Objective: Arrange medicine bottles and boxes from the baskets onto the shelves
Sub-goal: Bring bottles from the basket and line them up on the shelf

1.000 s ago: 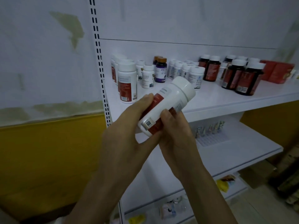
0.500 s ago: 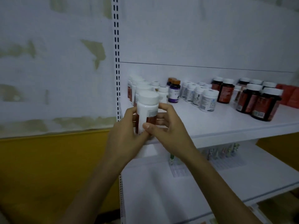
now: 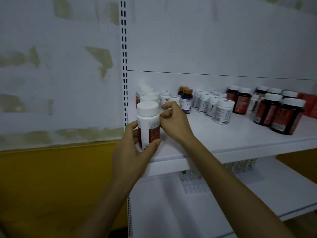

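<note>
A white medicine bottle (image 3: 147, 123) with a red label and white cap stands upright at the front left of the upper shelf (image 3: 223, 145). It heads a row of like white bottles (image 3: 145, 93). My left hand (image 3: 132, 152) grips its lower part, thumb across the front of the base. My right hand (image 3: 173, 121) sits just right of the bottle with loosely curled fingers; only the thumb tip touches the bottle's shoulder.
Further right on the shelf stand small white bottles (image 3: 212, 107), purple-labelled bottles (image 3: 187, 100), dark red-labelled bottles (image 3: 281, 114) and red boxes (image 3: 308, 103). A slotted upright (image 3: 124, 66) bounds the shelf on the left. A lower shelf (image 3: 223, 194) holds small packs.
The bottle went from tilted in both hands to upright on the shelf's front left. My right hand has drawn back from around it, while the left still grips it.
</note>
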